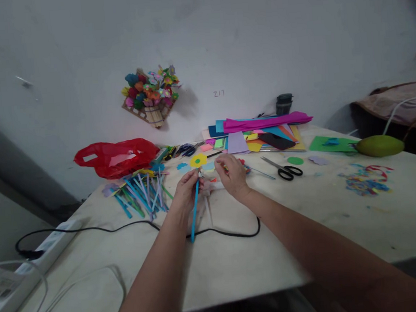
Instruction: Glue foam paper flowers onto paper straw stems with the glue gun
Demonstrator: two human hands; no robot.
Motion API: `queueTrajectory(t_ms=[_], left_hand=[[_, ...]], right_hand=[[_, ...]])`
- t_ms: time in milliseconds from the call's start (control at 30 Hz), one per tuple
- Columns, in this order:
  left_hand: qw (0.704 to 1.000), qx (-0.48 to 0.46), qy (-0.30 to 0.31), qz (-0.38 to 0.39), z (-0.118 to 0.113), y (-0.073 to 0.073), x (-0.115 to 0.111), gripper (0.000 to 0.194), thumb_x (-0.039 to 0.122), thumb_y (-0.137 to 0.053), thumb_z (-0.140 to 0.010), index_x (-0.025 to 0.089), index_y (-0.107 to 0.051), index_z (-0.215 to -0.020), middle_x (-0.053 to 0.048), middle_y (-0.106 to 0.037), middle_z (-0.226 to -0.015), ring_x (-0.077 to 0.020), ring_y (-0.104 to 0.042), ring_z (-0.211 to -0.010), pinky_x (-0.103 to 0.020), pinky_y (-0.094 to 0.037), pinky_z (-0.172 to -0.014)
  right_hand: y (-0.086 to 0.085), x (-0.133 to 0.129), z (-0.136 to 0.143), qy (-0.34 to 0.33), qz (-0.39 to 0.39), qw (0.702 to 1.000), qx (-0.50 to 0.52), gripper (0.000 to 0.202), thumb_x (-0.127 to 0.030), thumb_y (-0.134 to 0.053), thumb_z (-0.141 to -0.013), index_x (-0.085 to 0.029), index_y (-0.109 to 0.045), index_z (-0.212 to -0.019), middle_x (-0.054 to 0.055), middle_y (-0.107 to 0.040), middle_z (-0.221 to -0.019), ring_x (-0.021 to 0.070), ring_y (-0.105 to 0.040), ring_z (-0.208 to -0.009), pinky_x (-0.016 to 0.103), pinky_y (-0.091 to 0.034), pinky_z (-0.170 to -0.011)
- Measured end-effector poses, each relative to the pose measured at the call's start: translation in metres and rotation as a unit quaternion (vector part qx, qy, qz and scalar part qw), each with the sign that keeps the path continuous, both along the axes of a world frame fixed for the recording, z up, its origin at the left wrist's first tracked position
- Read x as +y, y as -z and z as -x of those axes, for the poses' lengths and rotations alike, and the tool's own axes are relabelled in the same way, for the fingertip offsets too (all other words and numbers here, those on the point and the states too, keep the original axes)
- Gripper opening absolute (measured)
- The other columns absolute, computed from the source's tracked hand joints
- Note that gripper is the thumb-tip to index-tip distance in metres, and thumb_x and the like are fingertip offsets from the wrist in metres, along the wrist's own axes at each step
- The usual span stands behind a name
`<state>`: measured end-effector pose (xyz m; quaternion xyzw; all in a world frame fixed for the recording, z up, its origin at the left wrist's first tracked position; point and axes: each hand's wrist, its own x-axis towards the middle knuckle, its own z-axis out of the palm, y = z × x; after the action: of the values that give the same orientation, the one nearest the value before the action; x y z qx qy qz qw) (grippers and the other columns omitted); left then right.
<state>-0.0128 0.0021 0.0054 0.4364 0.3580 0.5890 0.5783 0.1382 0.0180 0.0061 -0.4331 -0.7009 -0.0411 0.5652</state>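
Note:
My left hand [187, 192] is closed around a slim blue paper stem [195, 210], which slants down towards the table's front. At the stem's top sits a yellow paper flower [195, 161] with a green centre. Just to the right, my right hand [232, 174] is raised with its fingers curled together. Whatever its fingertips hold, if anything, is too small to make out. Between and below the hands lies a pale, partly hidden object [207, 206] that I cannot identify. Blue paper flower shapes [183, 167] lie behind the left hand.
Paper-stemmed flowers [144, 194] and a red plastic bag [118, 157] lie left. Black-handled scissors [284, 170], paper scraps [367, 180] and a green fruit [380, 146] are right. Coloured sheets [263, 123] lie along the wall. A black cord [116, 226] crosses the table.

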Motion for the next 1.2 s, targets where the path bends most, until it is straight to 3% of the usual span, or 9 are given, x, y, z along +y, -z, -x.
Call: queueTrajectory(t_ms=[133,267,367,500,600,733,900,1033,1200], left_hand=[[0.999,-0.041,-0.019,0.004,0.002,-0.003,0.001,0.040,0.032,-0.069,-0.059,0.017,-0.056,-0.094,0.004,-0.055,-0.059,-0.0049,-0.049,-0.046,-0.016,-0.036,-0.043],[0.996,-0.056,-0.064,0.002,0.005,-0.003,0.002,0.038,0.030,-0.069,-0.059,0.017,-0.058,-0.093,0.005,-0.055,-0.062,-0.0041,-0.050,-0.050,-0.015,-0.036,-0.044],[0.995,-0.063,-0.075,-0.003,0.006,-0.003,0.002,0.036,0.029,-0.070,-0.058,0.016,-0.059,-0.090,0.004,-0.055,-0.062,-0.0039,-0.050,-0.050,-0.014,-0.035,-0.044],[0.998,-0.060,-0.034,-0.005,0.003,-0.003,0.000,0.035,0.028,-0.070,-0.057,0.014,-0.059,-0.087,0.004,-0.054,-0.054,-0.0048,-0.048,-0.045,-0.016,-0.035,-0.043],[0.999,-0.047,0.010,-0.003,0.000,-0.002,-0.001,0.033,0.026,-0.071,-0.058,0.012,-0.061,-0.086,0.002,-0.054,-0.051,-0.0056,-0.048,-0.045,-0.016,-0.035,-0.043],[0.998,-0.019,0.055,-0.005,-0.001,0.002,0.001,0.029,0.026,-0.071,-0.058,0.011,-0.063,-0.081,0.001,-0.055,-0.048,-0.0053,-0.046,-0.041,-0.016,-0.032,-0.040],[0.999,-0.004,0.053,-0.010,0.001,0.004,0.003,0.026,0.026,-0.070,-0.058,0.010,-0.063,-0.078,0.000,-0.055,-0.049,-0.0054,-0.047,-0.042,-0.016,-0.034,-0.041],[0.999,0.001,0.036,0.000,0.001,0.003,0.003,0.027,0.026,-0.072,-0.056,0.010,-0.064,-0.076,0.000,-0.055,-0.049,-0.0061,-0.048,-0.043,-0.017,-0.034,-0.042],[0.999,0.005,0.032,0.002,0.000,0.003,0.002,0.028,0.027,-0.072,-0.055,0.009,-0.064,-0.075,0.000,-0.055,-0.048,-0.0067,-0.047,-0.043,-0.018,-0.033,-0.042]], right_hand=[[0.005,0.003,0.005,-0.019,0.089,0.995,-0.041,0.026,-0.031,-0.043,-0.081,-0.019,-0.059,-0.064,0.002,-0.059,-0.063,0.0140,-0.052,-0.061,0.025,-0.036,-0.058],[0.009,0.002,0.012,-0.089,0.125,0.987,-0.054,0.015,-0.025,-0.049,-0.075,-0.020,-0.063,-0.071,0.002,-0.062,-0.069,0.0143,-0.054,-0.064,0.025,-0.038,-0.058],[0.008,0.002,0.015,-0.153,0.163,0.974,0.023,0.019,-0.022,-0.050,-0.072,-0.019,-0.063,-0.085,0.004,-0.064,-0.080,0.0139,-0.056,-0.065,0.026,-0.042,-0.059],[0.001,0.002,0.015,-0.257,0.282,0.903,0.199,0.042,-0.023,-0.051,-0.070,-0.017,-0.051,-0.112,0.008,-0.061,-0.098,0.0132,-0.058,-0.063,0.025,-0.044,-0.050],[-0.004,0.002,0.013,-0.330,0.335,0.836,0.281,0.049,-0.021,-0.054,-0.066,-0.022,-0.047,-0.115,0.008,-0.046,-0.122,0.0101,-0.059,-0.061,0.023,-0.045,-0.046],[-0.003,0.003,0.011,-0.408,0.378,0.780,0.288,0.032,-0.021,-0.057,-0.064,-0.018,-0.056,-0.096,0.006,-0.058,-0.102,0.0098,-0.058,-0.058,0.022,-0.045,-0.046],[0.003,0.008,0.012,-0.367,0.379,0.799,0.290,0.014,-0.025,-0.058,-0.065,-0.014,-0.061,-0.073,0.002,-0.062,-0.071,0.0095,-0.056,-0.054,0.020,-0.042,-0.044],[0.002,0.010,0.010,-0.342,0.374,0.805,0.308,0.009,-0.022,-0.056,-0.066,-0.014,-0.060,-0.067,0.002,-0.063,-0.066,0.0095,-0.056,-0.053,0.019,-0.041,-0.044],[0.000,0.007,0.008,-0.391,0.386,0.776,0.311,0.014,-0.025,-0.055,-0.067,-0.014,-0.062,-0.074,0.003,-0.064,-0.075,0.0101,-0.057,-0.058,0.019,-0.040,-0.045]])
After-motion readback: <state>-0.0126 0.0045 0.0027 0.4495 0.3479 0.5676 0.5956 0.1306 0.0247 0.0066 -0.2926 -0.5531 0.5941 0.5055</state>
